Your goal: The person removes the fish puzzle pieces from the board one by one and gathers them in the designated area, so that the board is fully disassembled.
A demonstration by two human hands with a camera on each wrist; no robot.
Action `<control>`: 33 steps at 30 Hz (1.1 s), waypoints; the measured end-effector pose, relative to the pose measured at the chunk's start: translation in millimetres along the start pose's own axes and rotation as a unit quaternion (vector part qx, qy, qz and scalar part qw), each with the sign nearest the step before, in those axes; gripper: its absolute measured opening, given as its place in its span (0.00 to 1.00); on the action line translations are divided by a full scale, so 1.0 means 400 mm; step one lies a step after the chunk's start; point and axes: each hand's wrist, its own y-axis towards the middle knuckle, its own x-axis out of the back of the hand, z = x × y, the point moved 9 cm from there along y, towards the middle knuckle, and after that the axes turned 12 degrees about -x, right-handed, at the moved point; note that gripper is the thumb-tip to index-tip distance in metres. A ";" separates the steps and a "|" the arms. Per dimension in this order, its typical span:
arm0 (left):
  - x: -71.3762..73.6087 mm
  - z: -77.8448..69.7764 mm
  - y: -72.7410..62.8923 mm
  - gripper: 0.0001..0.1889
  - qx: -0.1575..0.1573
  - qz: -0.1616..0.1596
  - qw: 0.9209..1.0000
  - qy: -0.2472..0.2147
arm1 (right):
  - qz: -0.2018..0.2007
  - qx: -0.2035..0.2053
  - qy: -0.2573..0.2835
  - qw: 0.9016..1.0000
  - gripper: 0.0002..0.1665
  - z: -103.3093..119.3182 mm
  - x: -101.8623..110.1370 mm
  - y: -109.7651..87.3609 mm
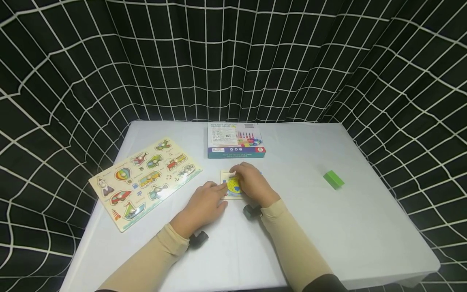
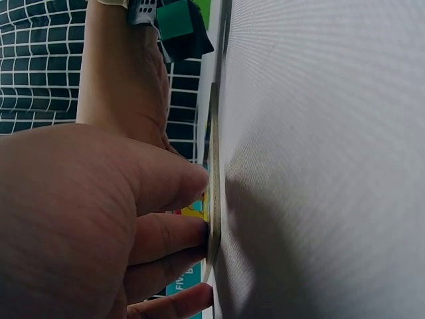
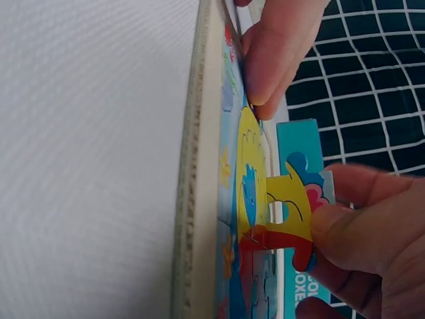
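A small jigsaw puzzle (image 1: 233, 186) with a yellow fish picture and a pale wooden frame lies flat in the middle of the table. My right hand (image 1: 253, 182) is over its right side. Between thumb and fingers it pinches a yellow, red and blue puzzle piece (image 3: 292, 212), tilted up from the picture in the right wrist view. From above, the right hand hides most of that piece. My left hand (image 1: 206, 205) rests its fingertips on the puzzle's left edge, and the frame's thin side (image 2: 214, 173) shows past those fingers in the left wrist view.
Left of the puzzle lies a wooden peg board (image 1: 135, 172) with vehicle pictures. Behind the puzzle is a teal and white cardboard box (image 1: 237, 152). A green block (image 1: 333, 179) sits to the right on the white tablecloth (image 1: 303, 235). Dark gridded curtains (image 1: 226, 61) surround the table.
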 end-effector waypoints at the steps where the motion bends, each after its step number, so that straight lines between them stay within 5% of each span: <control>1: 0.000 0.000 0.000 0.26 0.000 0.000 1.000 0.001 | 0.004 -0.006 0.006 1.000 0.14 -0.003 0.001 -0.001; 8: -0.002 0.000 0.002 0.25 0.000 -0.003 1.000 0.000 | -0.005 -0.045 0.067 0.997 0.10 -0.044 0.047 -0.003; 14: -0.006 0.002 0.001 0.26 0.000 0.000 1.000 -0.004 | -0.059 -0.099 0.121 0.986 0.10 -0.175 0.167 -0.010; 21: -0.002 0.002 -0.001 0.26 0.003 -0.001 1.000 -0.003 | 0.021 -0.226 0.118 0.967 0.17 -0.332 0.160 -0.027; 25: -0.003 0.003 -0.001 0.26 0.004 -0.001 1.000 -0.004 | 0.049 -0.228 0.101 0.967 0.17 -0.339 0.137 -0.024; 33: -0.008 0.003 0.000 0.26 0.008 0.003 1.000 -0.004 | 0.015 -0.195 0.061 0.979 0.13 -0.316 0.120 -0.017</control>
